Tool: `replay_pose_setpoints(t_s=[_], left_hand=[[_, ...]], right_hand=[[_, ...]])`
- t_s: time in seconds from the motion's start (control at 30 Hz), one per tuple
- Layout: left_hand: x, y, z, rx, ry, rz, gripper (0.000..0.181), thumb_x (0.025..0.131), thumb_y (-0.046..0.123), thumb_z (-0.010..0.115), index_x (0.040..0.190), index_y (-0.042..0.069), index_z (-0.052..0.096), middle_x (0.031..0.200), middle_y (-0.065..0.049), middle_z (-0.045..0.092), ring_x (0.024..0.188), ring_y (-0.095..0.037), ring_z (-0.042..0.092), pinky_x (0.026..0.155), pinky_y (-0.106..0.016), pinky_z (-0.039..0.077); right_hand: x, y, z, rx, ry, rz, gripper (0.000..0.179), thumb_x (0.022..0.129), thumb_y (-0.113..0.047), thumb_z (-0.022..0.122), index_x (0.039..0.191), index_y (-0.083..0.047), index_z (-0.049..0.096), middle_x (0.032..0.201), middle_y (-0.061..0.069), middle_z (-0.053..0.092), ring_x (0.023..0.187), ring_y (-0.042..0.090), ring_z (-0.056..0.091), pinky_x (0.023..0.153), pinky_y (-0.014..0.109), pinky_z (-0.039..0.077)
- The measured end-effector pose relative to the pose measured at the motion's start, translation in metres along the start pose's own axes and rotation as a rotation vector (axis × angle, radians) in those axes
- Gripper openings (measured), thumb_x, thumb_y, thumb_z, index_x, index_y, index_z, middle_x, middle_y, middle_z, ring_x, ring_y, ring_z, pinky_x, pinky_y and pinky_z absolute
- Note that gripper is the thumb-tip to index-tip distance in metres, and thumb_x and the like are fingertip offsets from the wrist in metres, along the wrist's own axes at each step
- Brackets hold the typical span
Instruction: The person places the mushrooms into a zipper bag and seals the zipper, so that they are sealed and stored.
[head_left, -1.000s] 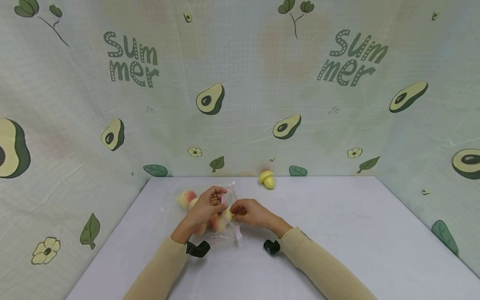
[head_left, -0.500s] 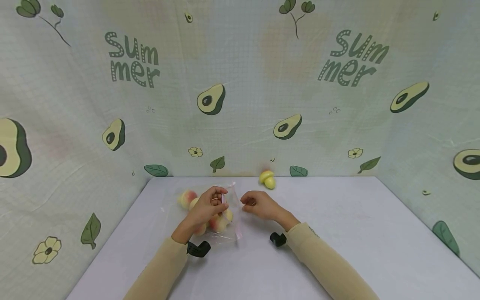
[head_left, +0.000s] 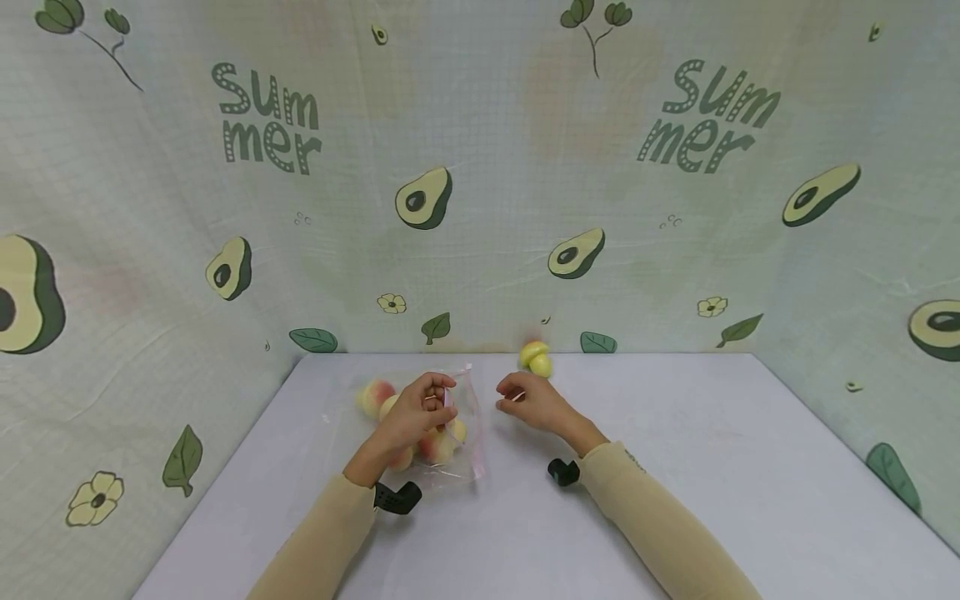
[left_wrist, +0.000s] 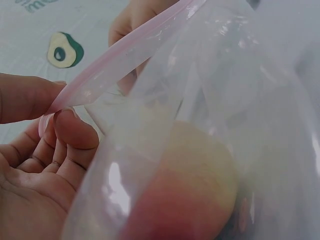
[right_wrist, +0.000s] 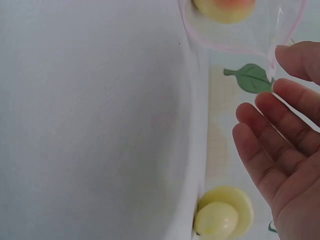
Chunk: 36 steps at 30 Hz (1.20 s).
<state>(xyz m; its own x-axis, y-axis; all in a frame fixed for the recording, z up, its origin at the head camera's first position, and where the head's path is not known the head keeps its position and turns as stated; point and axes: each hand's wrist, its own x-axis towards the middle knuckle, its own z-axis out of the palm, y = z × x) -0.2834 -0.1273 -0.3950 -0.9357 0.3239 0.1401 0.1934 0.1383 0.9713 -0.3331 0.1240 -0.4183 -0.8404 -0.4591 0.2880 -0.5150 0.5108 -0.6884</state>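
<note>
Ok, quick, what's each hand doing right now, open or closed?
Left hand: closed, pinching the pink rim of the clear bag.
Right hand: open, holding nothing.

soft light, glare on bag (left_wrist: 210, 95)

Bag (left_wrist: 240, 65) — glossy clear plastic; backdrop (head_left: 495, 125) — creased cloth; tabletop (head_left: 735, 442) matt.
</note>
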Motion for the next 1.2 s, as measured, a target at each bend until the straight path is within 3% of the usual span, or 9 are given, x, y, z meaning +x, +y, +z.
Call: replay_pose_setpoints(t_s=[0.37,0.7,0.9,1.2], left_hand=[[0.0,-0.002,-0.001,-0.005,-0.01,0.012,0.04,0.085,-0.004,0.067,0.121,0.003,0.049,0.092,-0.009,0.042,0.072,-0.017,0.05,0.061,-0.025,0.048],[-0.001,-0.002,-0.001,-0.009,-0.015,-0.001,0.04,0.086,-0.002,0.067,0.121,0.003,0.049,0.094,-0.009,0.041,0.073,-0.018,0.049,0.062,-0.025,0.048],[-0.001,-0.002,-0.001,-0.008,-0.011,-0.024,0.042,0.086,-0.002,0.067,0.124,0.003,0.048,0.096,-0.01,0.042,0.075,-0.018,0.049,0.063,-0.025,0.047],[-0.012,0.025,0.003,0.002,-0.029,-0.035,0.038,0.087,-0.007,0.063,0.122,-0.001,0.048,0.096,-0.016,0.042,0.075,-0.018,0.049,0.066,-0.026,0.048]], right_hand=[[0.0,0.004,-0.004,-0.018,0.037,0.025,0.025,0.087,-0.013,0.069,0.106,0.003,0.065,0.105,0.017,0.064,0.092,0.022,0.061,0.078,0.033,0.052],[0.004,0.01,-0.008,-0.045,0.152,0.051,0.027,0.087,-0.014,0.07,0.107,0.002,0.066,0.104,0.012,0.066,0.097,0.025,0.061,0.083,0.039,0.05],[0.011,0.013,-0.012,-0.083,0.214,0.006,0.028,0.087,-0.013,0.069,0.11,0.002,0.063,0.107,0.015,0.065,0.101,0.028,0.06,0.086,0.042,0.049],[0.019,0.025,-0.024,-0.104,0.299,0.048,0.04,0.086,-0.018,0.069,0.121,-0.001,0.058,0.12,0.011,0.055,0.109,0.031,0.054,0.092,0.044,0.045]])
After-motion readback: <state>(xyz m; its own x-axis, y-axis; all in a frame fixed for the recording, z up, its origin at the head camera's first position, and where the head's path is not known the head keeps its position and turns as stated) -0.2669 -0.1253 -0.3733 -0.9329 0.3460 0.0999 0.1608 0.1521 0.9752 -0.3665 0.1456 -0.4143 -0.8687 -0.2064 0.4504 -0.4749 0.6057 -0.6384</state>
